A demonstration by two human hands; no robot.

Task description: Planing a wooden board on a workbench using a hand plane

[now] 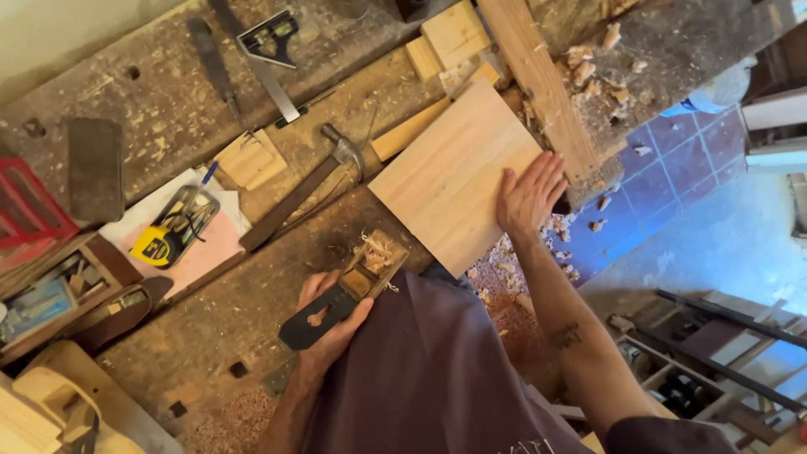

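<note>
Wood shavings (pixel 580 71) lie scattered over the rough, worn wooden workbench (pixel 235 311) in the head view, and more of them are on the blue tiled floor (pixel 664 160) beside it.

Near the bench edge lies a pale, square wooden board (pixel 450 181), partly hanging over the edge. The right hand (pixel 530 195) rests flat on the right edge of this board, with the fingers a little spread and pointing away from the person. Touching the board's far side is a long wooden beam (pixel 538 84), which runs across the bench.

The left hand (pixel 332 324) is closed around the dark handle of a wooden hand plane (pixel 349 290). The plane lies on the bench just beside the near left corner of the board, and curly shavings sit in its mouth.

Further left on the bench are a hammer with a brown wooden handle (pixel 303 193), a yellow tape measure (pixel 154 245) on pink paper, and a metal combination square (pixel 271 59). A red frame (pixel 29 210) stands at the left border.
</note>
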